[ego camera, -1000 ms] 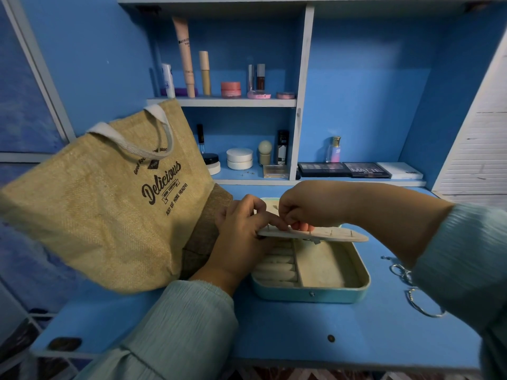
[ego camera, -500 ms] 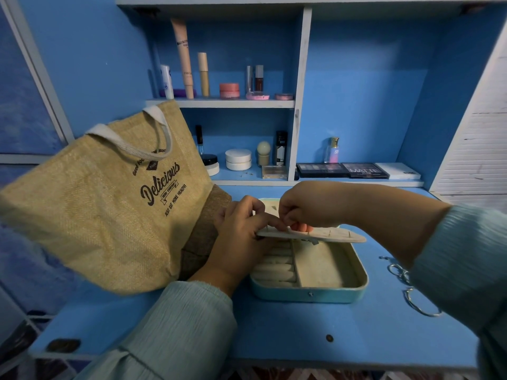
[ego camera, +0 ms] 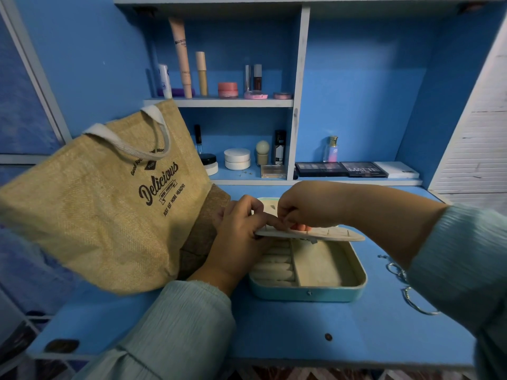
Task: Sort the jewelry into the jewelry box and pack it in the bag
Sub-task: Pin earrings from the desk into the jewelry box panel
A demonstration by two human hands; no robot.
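Both hands at jewelry box [ego camera: 307,290], mid-desk, lid up.
Your L hand [ego camera: 238,242] grips earring panel [ego camera: 310,235] edge; R hand [ego camera: 307,205] fingers curled, pinching smth too small to ID. R sleeve [ego camera: 463,259] cuts off bracelets [ego camera: 397,272]. Jute bag [ego camera: 104,204] touches box's left side.

Jewelry box [ego camera: 307,293] sits mid-desk [ego camera: 274,333], bag [ego camera: 96,209] just left of it. Both hands [ego camera: 241,237] [ego camera: 310,207] on the insert panel [ego camera: 310,235] above the box. Bangles [ego camera: 406,286] right of box. Cosmetics shelves [ego camera: 219,102] behind.
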